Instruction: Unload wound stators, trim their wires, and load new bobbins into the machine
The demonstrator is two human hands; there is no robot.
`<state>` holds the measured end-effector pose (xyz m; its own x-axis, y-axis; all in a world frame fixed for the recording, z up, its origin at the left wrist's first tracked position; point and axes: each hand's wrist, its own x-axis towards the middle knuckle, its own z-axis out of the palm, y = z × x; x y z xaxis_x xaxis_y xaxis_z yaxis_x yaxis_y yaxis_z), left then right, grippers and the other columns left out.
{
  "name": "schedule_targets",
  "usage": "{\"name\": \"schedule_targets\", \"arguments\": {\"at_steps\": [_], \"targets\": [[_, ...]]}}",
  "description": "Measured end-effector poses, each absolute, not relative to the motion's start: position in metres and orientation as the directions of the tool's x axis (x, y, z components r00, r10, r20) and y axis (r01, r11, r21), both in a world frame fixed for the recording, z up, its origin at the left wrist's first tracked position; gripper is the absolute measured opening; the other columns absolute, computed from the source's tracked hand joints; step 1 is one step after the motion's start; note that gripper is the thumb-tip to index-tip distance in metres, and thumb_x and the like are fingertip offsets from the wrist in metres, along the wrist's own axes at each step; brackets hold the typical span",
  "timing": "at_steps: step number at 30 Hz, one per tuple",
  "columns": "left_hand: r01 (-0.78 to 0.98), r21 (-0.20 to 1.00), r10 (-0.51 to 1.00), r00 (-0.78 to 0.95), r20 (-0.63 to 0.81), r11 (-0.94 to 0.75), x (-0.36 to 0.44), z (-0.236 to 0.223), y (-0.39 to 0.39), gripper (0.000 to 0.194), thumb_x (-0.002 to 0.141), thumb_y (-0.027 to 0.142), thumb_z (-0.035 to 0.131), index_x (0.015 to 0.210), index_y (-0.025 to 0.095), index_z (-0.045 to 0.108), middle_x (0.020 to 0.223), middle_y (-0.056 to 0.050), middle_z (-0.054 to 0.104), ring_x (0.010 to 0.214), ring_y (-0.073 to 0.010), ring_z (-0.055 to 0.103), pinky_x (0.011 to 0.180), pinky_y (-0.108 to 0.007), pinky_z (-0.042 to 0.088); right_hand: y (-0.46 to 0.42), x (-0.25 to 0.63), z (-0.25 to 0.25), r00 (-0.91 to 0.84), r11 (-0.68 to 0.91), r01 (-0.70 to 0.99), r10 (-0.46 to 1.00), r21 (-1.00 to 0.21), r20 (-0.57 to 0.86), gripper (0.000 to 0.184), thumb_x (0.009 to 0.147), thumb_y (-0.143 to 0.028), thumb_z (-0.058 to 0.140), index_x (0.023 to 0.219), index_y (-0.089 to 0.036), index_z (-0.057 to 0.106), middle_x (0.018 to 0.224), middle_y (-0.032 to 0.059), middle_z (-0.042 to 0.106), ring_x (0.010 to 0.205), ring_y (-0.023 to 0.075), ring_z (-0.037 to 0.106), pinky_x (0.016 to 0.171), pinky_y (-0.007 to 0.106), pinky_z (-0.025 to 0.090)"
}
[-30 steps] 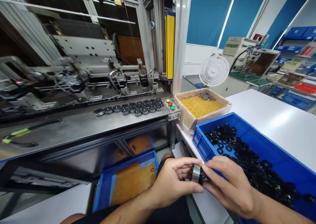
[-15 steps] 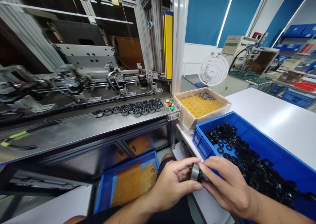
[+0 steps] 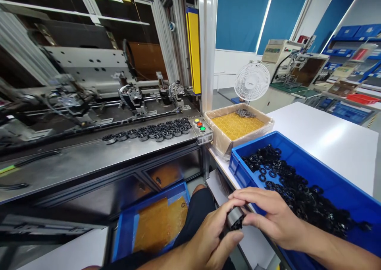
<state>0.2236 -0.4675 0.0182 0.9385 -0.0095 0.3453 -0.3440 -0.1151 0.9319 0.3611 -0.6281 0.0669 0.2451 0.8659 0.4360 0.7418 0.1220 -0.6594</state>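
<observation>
Pliers-like tool (image 3: 37, 158), black and yellow-green, lies at the far left on a metal bench (image 3: 80, 164). Along that bench sits a cluster of dark ring parts (image 3: 158, 136), reaching to a button box (image 3: 204, 139). Below, a blue tray (image 3: 120, 232) holds amber sheets.

Right of these, before the seated person's lap, the left hand (image 3: 216, 232) curls round a short silver-and-black cylinder (image 3: 235, 217), thumb below, forefinger above. The cylinder lies directly between both hands, tilted, its axis slanting so the black end faces down and right. The right hand (image 3: 272, 210) pinches it from the right, thumb at its edge, fingers arched over the top; I cannot tell which fingertips bear on it. Neither hand is clearly nearer. Just beyond the right hand, a blue bin (image 3: 238, 164) holds heaped black parts.
</observation>
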Motion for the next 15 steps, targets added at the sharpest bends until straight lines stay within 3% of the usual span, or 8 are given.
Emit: {"name": "schedule_targets", "arguments": {"at_steps": [4,8,10,15], "targets": [[-0.399,0.917,-0.046,0.916,0.398,-0.001,0.2251,0.0144,-0.4675,0.045,0.099,0.031,0.047,0.143,0.02,0.043,0.121,-0.015,0.065,0.11,-0.025,0.065,0.099,-0.037,0.049,-0.6277,0.3582,0.0681,0.255,0.092,0.726,0.884,-0.681,0.391,0.045,0.084,-0.035,0.074,0.125,-0.02,0.063,0.115,0.0095,0.073,0.103,0.02,0.07,0.09,0.029,0.057],[-0.443,0.896,-0.095,0.891,0.445,0.041,0.2255,0.0153,-0.4688,0.052,0.098,0.033,0.049,0.148,0.027,0.034,0.14,-0.015,0.055,0.127,-0.0299,0.056,0.106,-0.043,0.045,-0.6264,0.356,0.0668,0.302,0.034,0.697,0.892,-0.717,0.336,0.027,0.086,-0.027,0.07,0.112,-0.02,0.067,0.096,0.0036,0.075,0.081,0.0146,0.071,0.075,0.023,0.057],[-0.45,0.893,-0.083,0.889,0.451,0.033,0.2267,0.0138,-0.4708,0.053,0.098,0.032,0.049,0.149,0.029,0.032,0.146,-0.015,0.05,0.129,-0.0304,0.054,0.107,-0.043,0.044,-0.6261,0.3542,0.0638,0.332,0.017,0.706,0.875,-0.708,0.352,0.022,0.086,-0.021,0.068,0.108,-0.02,0.068,0.094,0.0028,0.075,0.079,0.0138,0.07,0.073,0.021,0.056],[-0.506,0.862,-0.05,0.861,0.505,-0.005,0.2322,0.0114,-0.4731,0.042,0.102,0.029,0.04,0.144,0.028,0.04,0.135,-0.013,0.06,0.116,-0.0243,0.063,0.099,-0.035,0.049,-0.6278,0.3545,0.0641,0.356,0.007,0.665,0.876,-0.747,0.326,0.028,0.082,-0.022,0.074,0.11,-0.021,0.068,0.096,0.0027,0.075,0.082,0.0145,0.07,0.076,0.022,0.056]]}}
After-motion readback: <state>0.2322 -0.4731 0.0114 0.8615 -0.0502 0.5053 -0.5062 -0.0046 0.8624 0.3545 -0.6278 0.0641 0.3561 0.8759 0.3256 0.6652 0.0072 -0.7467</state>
